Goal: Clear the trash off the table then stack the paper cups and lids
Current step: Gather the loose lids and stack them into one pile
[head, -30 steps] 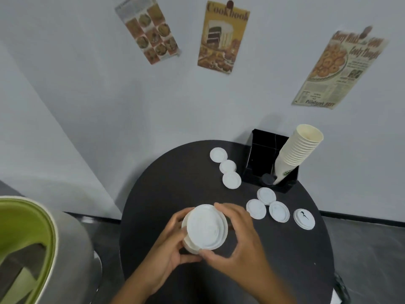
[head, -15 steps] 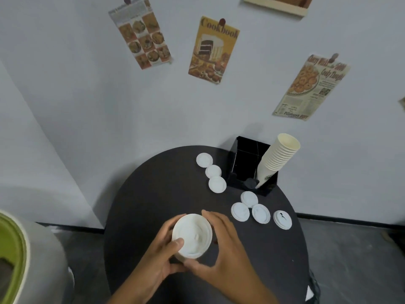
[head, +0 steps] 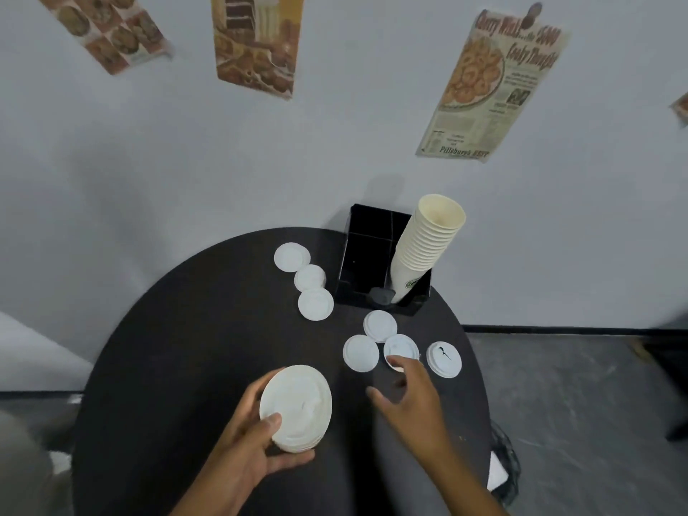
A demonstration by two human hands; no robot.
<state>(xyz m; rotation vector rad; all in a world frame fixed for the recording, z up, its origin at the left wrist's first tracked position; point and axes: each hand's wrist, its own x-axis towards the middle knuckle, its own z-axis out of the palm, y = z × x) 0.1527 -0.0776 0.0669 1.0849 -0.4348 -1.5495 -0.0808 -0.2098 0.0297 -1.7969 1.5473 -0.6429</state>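
Nearest the camera, the left hand (head: pixel 248 437) is gripping a short stack of lids (head: pixel 296 407), round, white and matte, with the thumb lying on the top lid and the fingers curling underneath. The right hand (head: pixel 413 394) is hovering with its fingers loosely spread and holding nothing, its fingertips (head: pixel 395 361) reaching the near edge of a loose lid (head: pixel 401 348). That lid is lying flat on the round, dark surface (head: pixel 178 329) among three others: one to its left (head: pixel 360 353), one behind (head: pixel 379 325), and one with a black mark (head: pixel 443 359) to its right. Farther back, three more lids (head: pixel 310 279) are sitting in an overlapping diagonal row. Behind them a black box-shaped holder (head: pixel 372 255) is carrying a tilted stack of cream paper cups (head: pixel 428 243), ribbed by their nested rims. Paper posters (head: pixel 491 83) are hanging on the smooth pale wall.
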